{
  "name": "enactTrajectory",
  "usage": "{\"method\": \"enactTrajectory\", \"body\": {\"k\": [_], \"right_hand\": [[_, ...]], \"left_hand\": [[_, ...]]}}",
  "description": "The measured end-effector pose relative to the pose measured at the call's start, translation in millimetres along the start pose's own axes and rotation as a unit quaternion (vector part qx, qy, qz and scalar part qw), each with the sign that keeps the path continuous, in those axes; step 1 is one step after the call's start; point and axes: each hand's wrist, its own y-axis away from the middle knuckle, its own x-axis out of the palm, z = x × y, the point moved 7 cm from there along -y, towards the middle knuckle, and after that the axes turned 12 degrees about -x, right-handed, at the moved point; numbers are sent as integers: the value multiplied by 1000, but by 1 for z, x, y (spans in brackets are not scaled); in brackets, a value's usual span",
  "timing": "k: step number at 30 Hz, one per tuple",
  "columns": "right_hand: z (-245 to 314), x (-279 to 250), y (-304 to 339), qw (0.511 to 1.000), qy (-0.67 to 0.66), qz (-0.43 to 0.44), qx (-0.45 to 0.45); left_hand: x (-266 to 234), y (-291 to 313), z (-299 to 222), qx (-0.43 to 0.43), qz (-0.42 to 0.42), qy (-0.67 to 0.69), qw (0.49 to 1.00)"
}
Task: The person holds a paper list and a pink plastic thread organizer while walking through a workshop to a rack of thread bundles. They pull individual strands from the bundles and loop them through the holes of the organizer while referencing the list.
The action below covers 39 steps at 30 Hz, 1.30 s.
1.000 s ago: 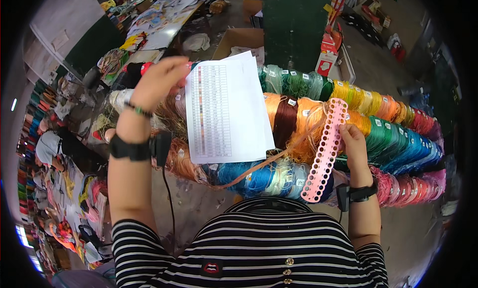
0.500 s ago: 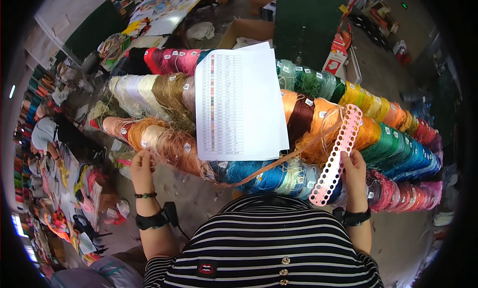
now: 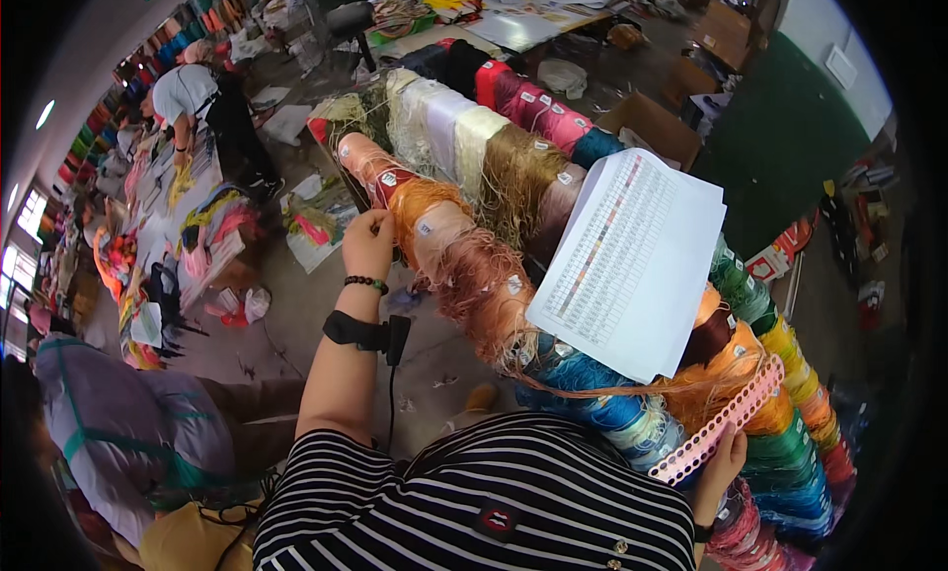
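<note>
My left hand (image 3: 367, 243) is at the near row of thread skeins, its fingers bent together against the orange thread (image 3: 393, 188). Whatever they pinch is too small to make out. Low on the right, my right hand (image 3: 729, 457) grips a pink thread card (image 3: 719, 425), a long strip with round holes along both edges. Brownish-pink strands (image 3: 583, 387) trail from the card leftward across the blue skeins (image 3: 578, 369). Printed sheets (image 3: 632, 265), carrying a table with small colour swatches, lie over the middle of the rows.
Behind are rows of white, brown and red skeins (image 3: 513, 97); green and yellow ones (image 3: 790, 349) run to the right. One person (image 3: 188, 97) bends over a thread-covered table at the far left. Another person (image 3: 128, 423) is close on my left. A cardboard box (image 3: 647, 127) stands behind the rows.
The view has swung left, so the rack now slants down to the right. My left hand has come up against the orange skein. My right hand still holds the thread card.
</note>
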Motion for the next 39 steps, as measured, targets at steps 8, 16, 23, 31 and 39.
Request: {"method": "enactTrajectory", "body": {"k": [8,16,23,31,39], "right_hand": [[9,9,-1,1000,17,-1,3],[2,8,0,1000,-8,-8,8],[6,11,1,1000,-5,-6,-3],[8,8,0,1000,16,12,-18],[10,11,-2,996,-51,48,52]], "left_hand": [[7,10,-19,29,9,17,999],[14,10,-38,86,25,-66,994],[16,3,-36,58,43,-94,993],[12,2,2,-75,97,156,980],[11,9,27,-211,132,294,923]]}}
